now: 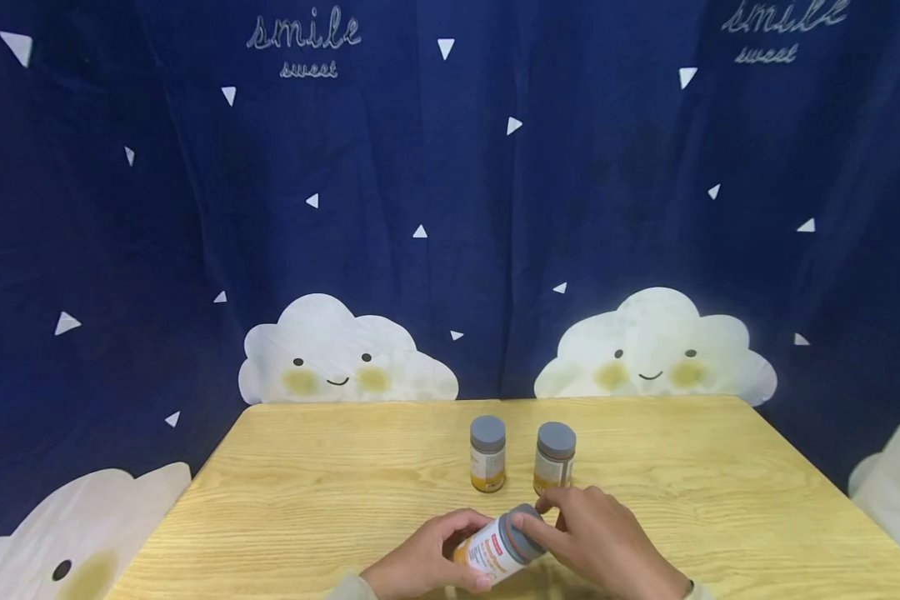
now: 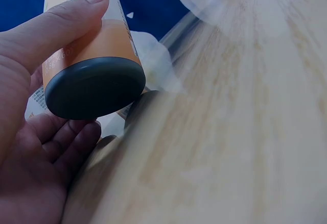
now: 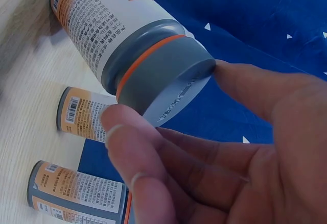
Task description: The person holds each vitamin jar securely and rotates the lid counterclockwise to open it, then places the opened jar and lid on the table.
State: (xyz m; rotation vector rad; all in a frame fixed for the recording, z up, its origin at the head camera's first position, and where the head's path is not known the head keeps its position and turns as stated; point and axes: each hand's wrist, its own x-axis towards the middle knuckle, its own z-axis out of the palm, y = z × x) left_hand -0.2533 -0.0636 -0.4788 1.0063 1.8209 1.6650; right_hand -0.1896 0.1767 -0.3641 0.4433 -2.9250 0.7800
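Note:
A supplement bottle (image 1: 487,550) with a white and orange label lies tilted above the table, its grey cap (image 1: 523,537) towards the right. My left hand (image 1: 423,557) grips the bottle's body, the thumb along the label; the dark base (image 2: 96,89) shows in the left wrist view. With thumb and fingers, my right hand (image 1: 603,537) pinches the cap's rim. An orange ring (image 3: 145,58) runs round the bottle just below the cap in the right wrist view.
Two similar bottles with grey caps stand upright behind the hands, a left one (image 1: 487,467) and a right one (image 1: 553,468), close to my right fingers. The wooden table (image 1: 330,475) ends at a dark blue curtain (image 1: 465,167) printed with clouds.

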